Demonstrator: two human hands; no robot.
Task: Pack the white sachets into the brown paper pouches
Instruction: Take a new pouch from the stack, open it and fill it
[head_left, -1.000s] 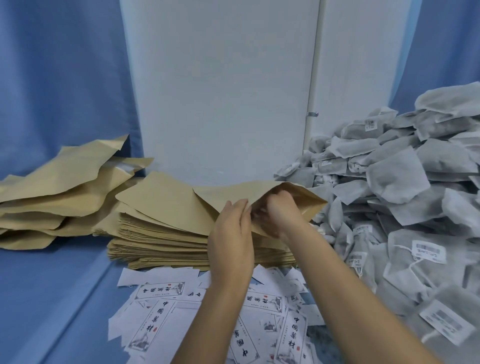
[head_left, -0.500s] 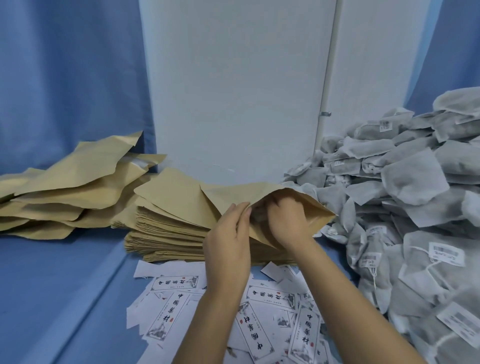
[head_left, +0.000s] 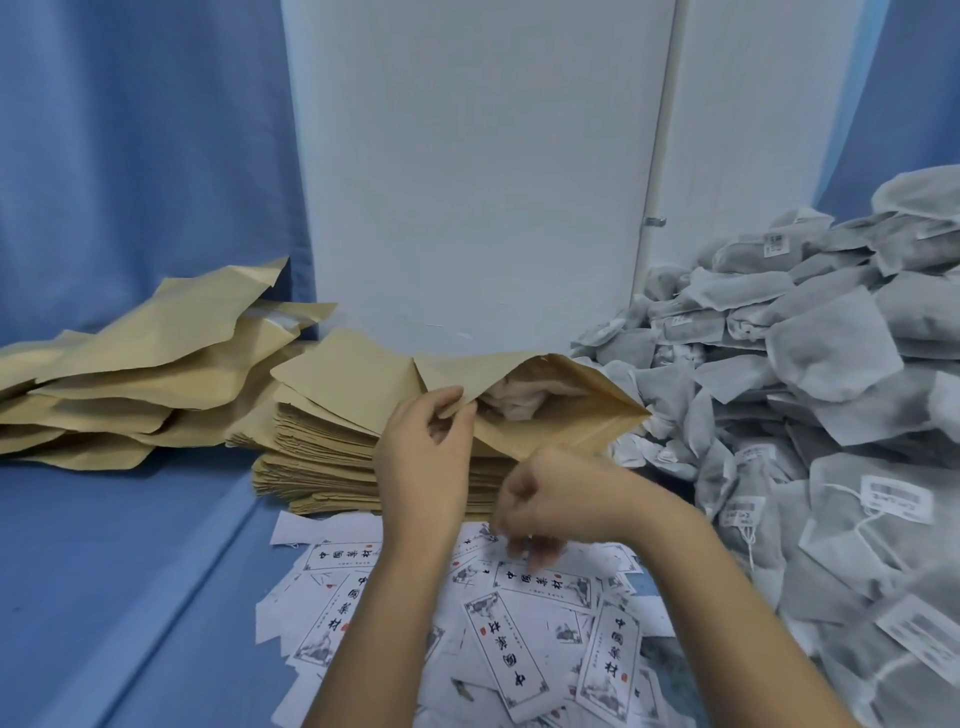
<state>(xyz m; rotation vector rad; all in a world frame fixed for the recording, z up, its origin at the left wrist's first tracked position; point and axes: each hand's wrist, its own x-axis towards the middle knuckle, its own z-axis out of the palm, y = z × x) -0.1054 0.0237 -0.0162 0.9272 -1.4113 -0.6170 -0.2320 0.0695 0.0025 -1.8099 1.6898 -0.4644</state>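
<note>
Brown pouch (head_left: 571, 418) pinched open by left hand (head_left: 426, 457), sachet (head_left: 514, 402) inside. Labels (head_left: 519, 667), 6 o'clock: Chinese characters. Right hand (head_left: 556, 499) now out of pouch, curled, grip unclear.

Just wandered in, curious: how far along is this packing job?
Done, seemingly: puffy pouches piled at the left. In hand: the left hand pinches a pouch open, a sachet inside; the right hand is down at the printed slips. To do: a big heap of sachets and a stack of flat pouches.
</note>
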